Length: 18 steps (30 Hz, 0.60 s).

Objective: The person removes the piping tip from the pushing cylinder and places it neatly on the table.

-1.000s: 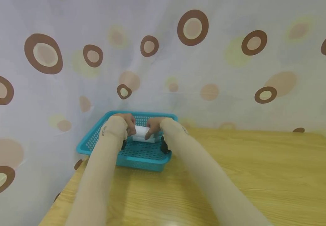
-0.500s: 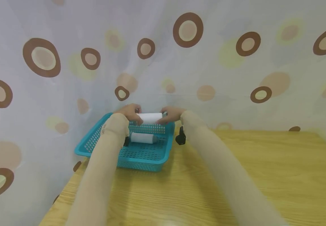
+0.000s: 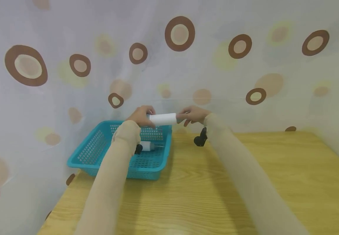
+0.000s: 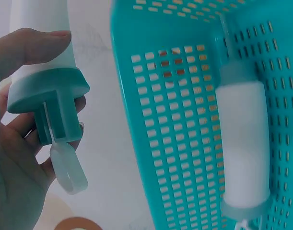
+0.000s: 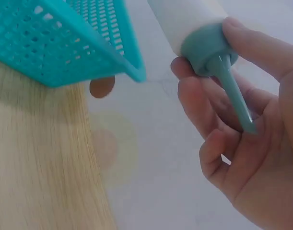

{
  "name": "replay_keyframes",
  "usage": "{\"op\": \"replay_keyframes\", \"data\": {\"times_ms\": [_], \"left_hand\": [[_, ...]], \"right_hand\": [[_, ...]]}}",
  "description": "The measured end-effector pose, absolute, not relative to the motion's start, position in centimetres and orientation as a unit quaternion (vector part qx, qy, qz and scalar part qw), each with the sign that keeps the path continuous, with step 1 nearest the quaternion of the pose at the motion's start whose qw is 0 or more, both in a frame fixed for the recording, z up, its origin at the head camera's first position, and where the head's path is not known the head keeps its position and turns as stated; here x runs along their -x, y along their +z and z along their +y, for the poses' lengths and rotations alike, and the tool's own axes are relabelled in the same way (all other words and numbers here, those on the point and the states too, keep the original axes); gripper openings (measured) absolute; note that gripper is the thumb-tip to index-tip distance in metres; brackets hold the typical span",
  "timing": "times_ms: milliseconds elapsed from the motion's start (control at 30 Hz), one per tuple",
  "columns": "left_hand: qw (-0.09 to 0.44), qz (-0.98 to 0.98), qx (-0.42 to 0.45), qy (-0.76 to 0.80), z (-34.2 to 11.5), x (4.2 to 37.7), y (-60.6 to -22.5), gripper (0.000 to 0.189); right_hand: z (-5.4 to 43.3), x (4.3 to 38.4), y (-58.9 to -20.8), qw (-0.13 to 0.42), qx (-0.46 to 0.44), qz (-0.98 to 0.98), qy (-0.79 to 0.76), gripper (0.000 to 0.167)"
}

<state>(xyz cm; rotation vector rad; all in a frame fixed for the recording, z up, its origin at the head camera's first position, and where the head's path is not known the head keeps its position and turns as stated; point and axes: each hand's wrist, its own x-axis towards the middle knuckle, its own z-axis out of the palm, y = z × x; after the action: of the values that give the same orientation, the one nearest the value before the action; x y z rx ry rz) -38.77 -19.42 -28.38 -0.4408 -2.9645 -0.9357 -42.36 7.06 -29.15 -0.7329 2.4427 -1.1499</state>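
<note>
A white tube (image 3: 163, 119) with teal end caps is held level above the basket's back right corner. My left hand (image 3: 141, 116) grips its left end, thumb across the white body beside a teal cap (image 4: 50, 88) that has a folding, spoon-shaped piece. At the other end my right hand (image 3: 194, 115) pinches the teal cap between thumb and fingers; a thin tapered nozzle (image 5: 236, 98) points into the palm. A second, similar white tube (image 4: 244, 143) lies in the turquoise basket (image 3: 160, 168), partly hidden by my left wrist in the head view.
The perforated basket stands at the table's back left. A wooden table (image 3: 216, 182) stretches to the right. Behind it hangs a pale curtain (image 3: 210, 71) with brown ring patterns. Black wrist cameras (image 3: 200, 138) sit under the wrists.
Both hands have lifted one white tube out of the basket, leaving the other inside. The lifted tube has moved up and to the right, and the head view has turned slightly right.
</note>
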Motion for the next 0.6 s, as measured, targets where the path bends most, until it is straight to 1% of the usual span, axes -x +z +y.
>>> {"op": "replay_keyframes", "data": {"times_ms": [167, 400, 600], "left_hand": [[0.006, -0.935, 0.168, -0.312, -17.4, 38.8, -28.4, 0.04], [0.025, -0.932, 0.198, -0.303, -14.4, 39.1, -28.4, 0.038], [0.037, -0.919, 0.222, -0.324, -12.1, 39.2, -28.5, 0.042]], "right_hand": [[9.8, 42.0, -29.7, 0.159, 0.238, 0.839, -0.464, 0.04], [13.2, 42.0, -30.6, 0.14, 0.196, 0.817, -0.525, 0.049], [16.1, 41.7, -31.7, 0.131, 0.215, 0.773, -0.582, 0.043]]}}
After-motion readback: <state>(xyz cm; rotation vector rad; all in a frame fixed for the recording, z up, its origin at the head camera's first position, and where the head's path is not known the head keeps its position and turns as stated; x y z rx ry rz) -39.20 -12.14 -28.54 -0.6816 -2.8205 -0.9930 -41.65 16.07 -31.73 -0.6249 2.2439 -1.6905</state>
